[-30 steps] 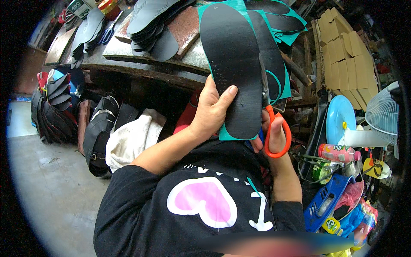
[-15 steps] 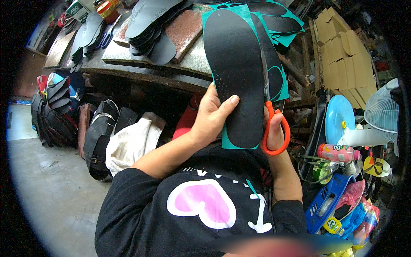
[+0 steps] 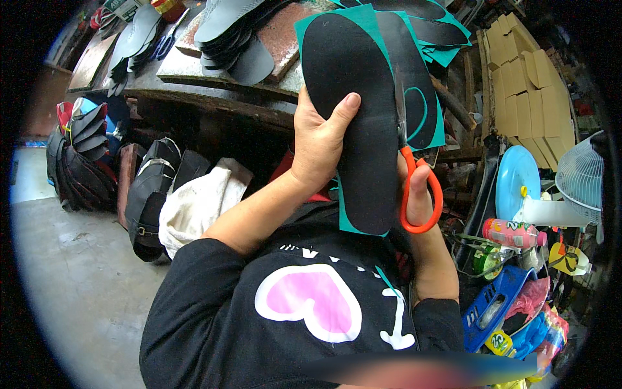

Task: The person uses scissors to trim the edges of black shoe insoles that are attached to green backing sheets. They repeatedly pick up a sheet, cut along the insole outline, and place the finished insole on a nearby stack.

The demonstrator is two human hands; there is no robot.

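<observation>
A black shoe insole piece [image 3: 363,168] with teal sheet [image 3: 350,223] still around parts of its edge is held up before my chest. My left hand [image 3: 319,139] grips it from the left side, thumb pressed on its face and fingers behind. With my right hand [image 3: 420,201] I hold scissors with orange handles [image 3: 439,194], fingers through the loops. Their blades [image 3: 400,104] point away from me along the insole's right edge. More black insole pieces on teal sheet [image 3: 437,35] lie on the bench beyond it.
Stacks of grey insoles [image 3: 223,32] rest on boards on the workbench [image 3: 214,91], near blue-handled scissors [image 3: 166,47]. Black bundles [image 3: 152,201] and a white cloth [image 3: 204,201] sit at left. Cardboard boxes [image 3: 528,91], a fan [image 3: 581,175] and a pink bottle [image 3: 512,233] are at right.
My left hand has shifted up along the insole, its thumb now higher on the face. The insole's near end has come slightly closer to me. The scissors stay at the right edge.
</observation>
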